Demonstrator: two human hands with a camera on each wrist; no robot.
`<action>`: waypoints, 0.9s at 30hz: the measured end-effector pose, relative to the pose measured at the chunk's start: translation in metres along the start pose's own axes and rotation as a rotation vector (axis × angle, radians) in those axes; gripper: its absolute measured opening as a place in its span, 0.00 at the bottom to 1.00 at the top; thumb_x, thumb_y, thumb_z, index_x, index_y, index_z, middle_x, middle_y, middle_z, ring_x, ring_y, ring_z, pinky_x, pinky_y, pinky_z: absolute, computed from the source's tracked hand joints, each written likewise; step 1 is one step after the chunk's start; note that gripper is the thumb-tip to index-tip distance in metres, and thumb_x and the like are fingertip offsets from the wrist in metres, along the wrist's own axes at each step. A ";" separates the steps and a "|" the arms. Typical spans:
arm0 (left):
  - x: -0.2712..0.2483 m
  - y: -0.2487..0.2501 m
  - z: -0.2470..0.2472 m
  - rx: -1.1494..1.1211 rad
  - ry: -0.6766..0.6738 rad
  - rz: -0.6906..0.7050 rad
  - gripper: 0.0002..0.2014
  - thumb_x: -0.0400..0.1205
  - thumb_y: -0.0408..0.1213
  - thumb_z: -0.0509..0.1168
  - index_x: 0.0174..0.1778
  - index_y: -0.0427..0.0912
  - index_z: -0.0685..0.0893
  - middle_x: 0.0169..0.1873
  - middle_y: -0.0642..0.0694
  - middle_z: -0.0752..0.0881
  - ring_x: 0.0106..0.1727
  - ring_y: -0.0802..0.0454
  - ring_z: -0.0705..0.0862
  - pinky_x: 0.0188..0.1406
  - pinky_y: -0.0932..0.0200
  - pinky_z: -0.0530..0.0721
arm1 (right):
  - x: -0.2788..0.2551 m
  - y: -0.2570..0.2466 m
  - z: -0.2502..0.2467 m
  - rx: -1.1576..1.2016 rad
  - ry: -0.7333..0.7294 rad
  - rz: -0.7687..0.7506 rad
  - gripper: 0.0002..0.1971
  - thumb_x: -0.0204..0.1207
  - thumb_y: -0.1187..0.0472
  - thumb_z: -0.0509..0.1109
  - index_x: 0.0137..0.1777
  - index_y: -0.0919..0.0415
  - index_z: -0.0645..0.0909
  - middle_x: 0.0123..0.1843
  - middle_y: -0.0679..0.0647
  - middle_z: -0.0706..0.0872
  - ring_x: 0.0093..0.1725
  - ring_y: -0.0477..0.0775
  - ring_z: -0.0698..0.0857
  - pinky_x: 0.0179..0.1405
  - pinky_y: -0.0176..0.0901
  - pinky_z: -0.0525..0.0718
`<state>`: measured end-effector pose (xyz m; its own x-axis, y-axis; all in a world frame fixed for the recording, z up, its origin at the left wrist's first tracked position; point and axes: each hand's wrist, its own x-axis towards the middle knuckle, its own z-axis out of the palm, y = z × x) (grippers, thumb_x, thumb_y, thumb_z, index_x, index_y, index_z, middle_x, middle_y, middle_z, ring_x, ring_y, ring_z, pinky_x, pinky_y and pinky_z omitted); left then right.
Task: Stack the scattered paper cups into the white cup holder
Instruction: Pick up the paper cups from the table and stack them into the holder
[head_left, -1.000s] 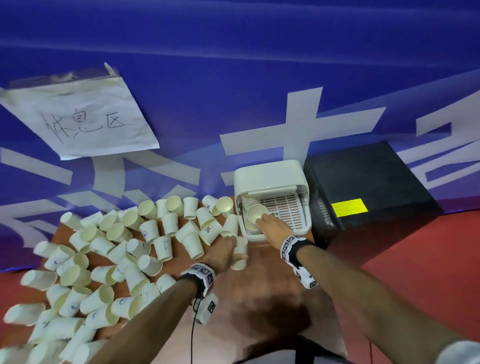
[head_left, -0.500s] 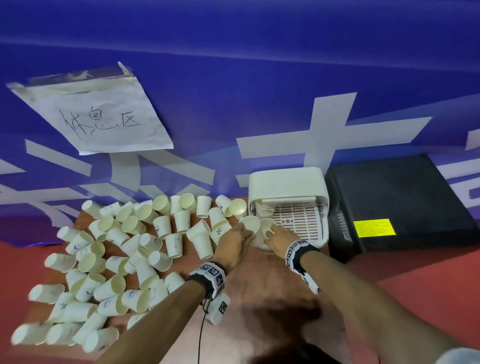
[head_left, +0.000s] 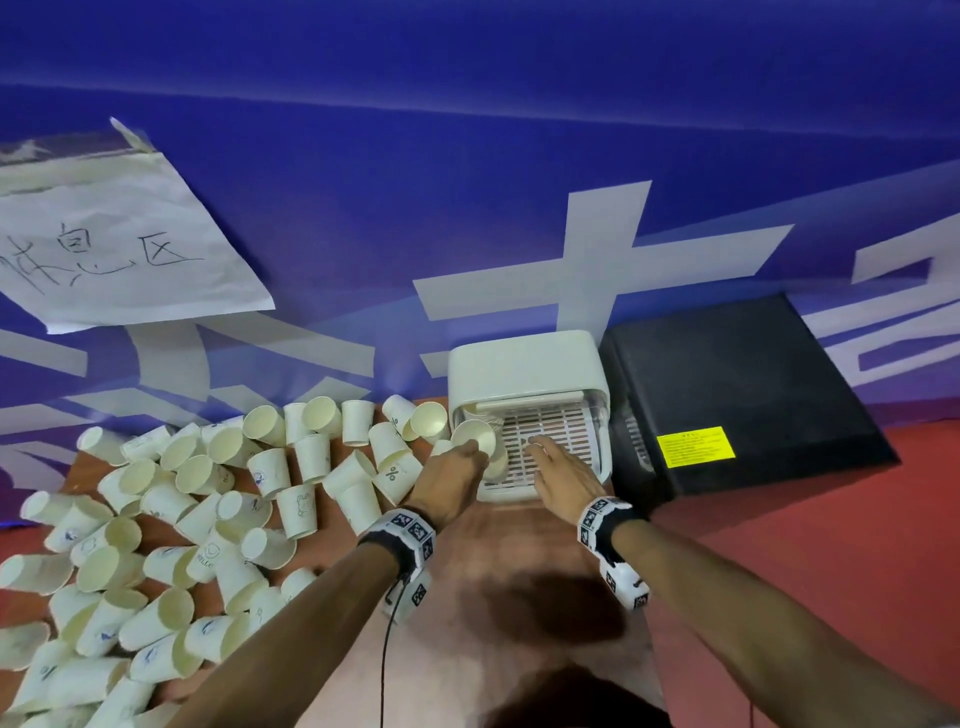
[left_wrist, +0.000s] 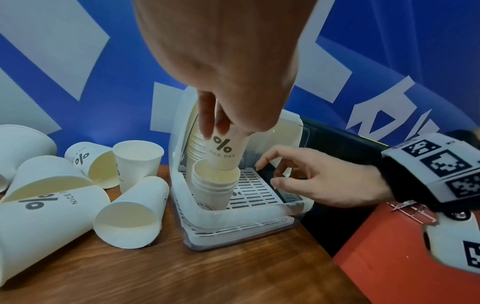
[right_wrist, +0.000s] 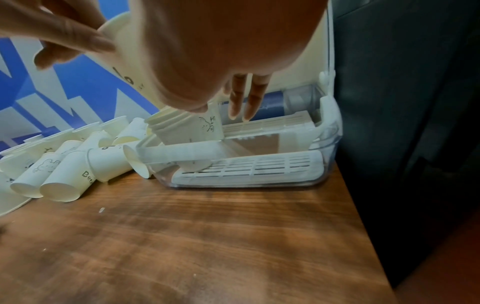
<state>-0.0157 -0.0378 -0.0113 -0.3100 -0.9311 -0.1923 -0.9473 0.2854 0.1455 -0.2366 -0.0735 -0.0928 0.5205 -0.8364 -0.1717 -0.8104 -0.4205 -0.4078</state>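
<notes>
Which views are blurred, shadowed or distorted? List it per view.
Head view: wide-angle bend in the blue banner, dark shadow on the wooden table. Left wrist view: left hand looms oversized, held cup sharp. Right wrist view: right hand soft, cup holder fairly clear.

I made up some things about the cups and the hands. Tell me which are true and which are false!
1. The left hand holds a cup marked with a percent sign. True.
2. That cup is being lowered into a stack of cups standing in the white cup holder. True.
3. The right hand is holding a cup too. False: its fingers are relaxed over the holder's slotted tray and hold nothing.
4. All the cups are already put away. False: many loose cups still lie on the wooden table, to the left of the holder.
5. A black box sits to the right of the holder. True.
</notes>
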 end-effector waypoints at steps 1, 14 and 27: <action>0.002 0.001 0.000 0.014 -0.012 0.002 0.03 0.83 0.33 0.64 0.45 0.40 0.82 0.44 0.43 0.81 0.38 0.37 0.85 0.27 0.51 0.73 | -0.001 0.003 -0.002 0.006 0.000 0.004 0.25 0.81 0.62 0.62 0.79 0.58 0.70 0.84 0.55 0.66 0.70 0.61 0.81 0.65 0.55 0.84; 0.018 0.007 0.031 0.194 -0.207 0.033 0.15 0.81 0.23 0.60 0.60 0.37 0.84 0.58 0.41 0.82 0.57 0.39 0.86 0.46 0.46 0.83 | 0.000 0.005 -0.003 0.096 0.019 -0.045 0.27 0.86 0.59 0.59 0.84 0.55 0.65 0.82 0.55 0.71 0.76 0.59 0.77 0.72 0.53 0.79; 0.029 -0.014 0.064 -0.038 -0.219 -0.034 0.08 0.87 0.35 0.63 0.56 0.37 0.85 0.53 0.39 0.87 0.55 0.39 0.88 0.52 0.50 0.83 | 0.022 -0.015 0.000 -0.080 -0.143 -0.165 0.24 0.86 0.60 0.57 0.80 0.50 0.76 0.89 0.43 0.60 0.76 0.62 0.74 0.69 0.59 0.81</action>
<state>-0.0166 -0.0540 -0.0808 -0.2919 -0.8673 -0.4031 -0.9551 0.2418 0.1713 -0.2128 -0.0858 -0.0904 0.6758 -0.6982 -0.2363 -0.7270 -0.5787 -0.3696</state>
